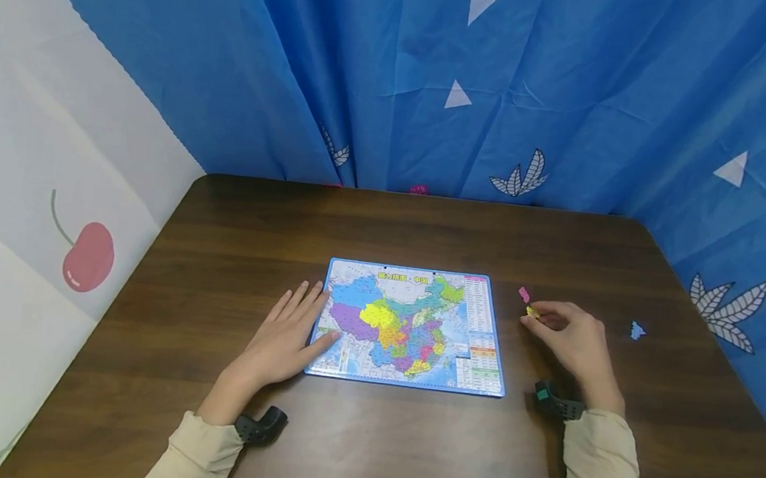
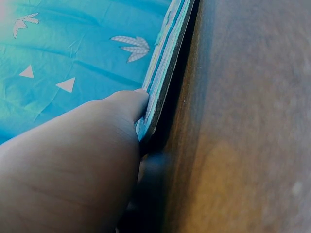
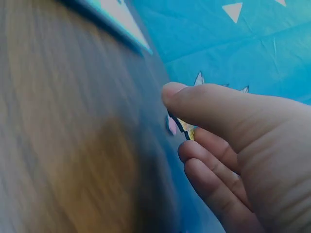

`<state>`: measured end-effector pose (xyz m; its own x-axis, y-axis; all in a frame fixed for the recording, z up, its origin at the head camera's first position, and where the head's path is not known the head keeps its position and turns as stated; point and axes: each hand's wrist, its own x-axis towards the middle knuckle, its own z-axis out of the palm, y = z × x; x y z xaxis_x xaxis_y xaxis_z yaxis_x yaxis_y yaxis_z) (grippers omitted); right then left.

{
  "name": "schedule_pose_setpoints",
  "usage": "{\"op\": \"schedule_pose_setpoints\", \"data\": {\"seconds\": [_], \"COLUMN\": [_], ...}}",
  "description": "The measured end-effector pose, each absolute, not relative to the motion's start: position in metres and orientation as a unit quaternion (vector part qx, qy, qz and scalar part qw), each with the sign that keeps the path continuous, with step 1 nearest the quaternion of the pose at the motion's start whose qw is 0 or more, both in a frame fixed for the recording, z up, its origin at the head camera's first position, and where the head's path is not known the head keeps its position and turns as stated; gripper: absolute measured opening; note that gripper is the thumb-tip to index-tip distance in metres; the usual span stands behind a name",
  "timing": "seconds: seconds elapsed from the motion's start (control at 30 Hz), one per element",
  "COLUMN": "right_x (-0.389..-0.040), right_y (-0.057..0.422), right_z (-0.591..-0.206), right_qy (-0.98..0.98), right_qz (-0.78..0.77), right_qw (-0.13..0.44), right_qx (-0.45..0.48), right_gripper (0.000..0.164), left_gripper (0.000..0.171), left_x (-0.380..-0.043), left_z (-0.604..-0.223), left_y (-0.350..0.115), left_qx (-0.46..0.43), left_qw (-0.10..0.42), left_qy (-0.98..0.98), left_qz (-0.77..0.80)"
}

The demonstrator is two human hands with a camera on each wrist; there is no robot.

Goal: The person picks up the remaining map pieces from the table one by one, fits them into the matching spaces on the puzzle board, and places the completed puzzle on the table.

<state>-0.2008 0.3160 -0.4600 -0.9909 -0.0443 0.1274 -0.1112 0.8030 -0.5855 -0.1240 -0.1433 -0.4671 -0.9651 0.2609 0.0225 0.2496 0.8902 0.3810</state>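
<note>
A map puzzle board (image 1: pixel 471 371) with a blue rim and brightly coloured regions lies flat on the table. My left hand (image 1: pixel 285 337) rests at its left edge, fingers spread and straight, with the thumb over the lower left part; in the left wrist view the thumb (image 2: pixel 131 103) touches the board's edge. To the right of the board, my right hand (image 1: pixel 576 348) pinches a small yellow puzzle piece (image 1: pixel 532 313) between thumb and fingers. The right wrist view shows this piece (image 3: pixel 188 130) partly hidden behind the thumb. A pink puzzle piece (image 1: pixel 524 294) lies just beyond it.
A light blue puzzle piece (image 1: pixel 637 330) lies on the brown wooden table (image 1: pixel 390 455), right of my right hand. Behind the table hangs a blue curtain (image 1: pixel 398 79) with white triangles and leaves. A pale cloth with a cherry print (image 1: pixel 88 257) covers the left side.
</note>
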Motion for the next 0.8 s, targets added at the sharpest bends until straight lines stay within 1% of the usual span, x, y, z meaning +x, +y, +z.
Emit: {"op": "schedule_pose_setpoints", "data": {"seconds": [0.17,0.53,0.8], "right_x": [-0.201,-0.201,-0.203], "right_y": [0.311,0.301,0.295], "right_z": [-0.459,-0.463,-0.463], "right_qy": [-0.943,-0.939,-0.935], "right_qz": [0.32,0.332,0.34], "right_qw": [0.072,0.071,0.081], "right_qx": [0.046,0.05,0.06], "right_gripper": [0.049,0.046,0.044], "left_gripper": [0.083,0.082,0.084], "left_x": [-0.126,-0.124,-0.126], "left_z": [-0.468,-0.473,-0.471], "left_y": [-0.143,-0.145,-0.146], "left_qx": [0.132,0.133,0.128], "left_qw": [0.016,0.011,0.024], "left_qy": [0.972,0.971,0.972], "left_qz": [0.193,0.198,0.196]}}
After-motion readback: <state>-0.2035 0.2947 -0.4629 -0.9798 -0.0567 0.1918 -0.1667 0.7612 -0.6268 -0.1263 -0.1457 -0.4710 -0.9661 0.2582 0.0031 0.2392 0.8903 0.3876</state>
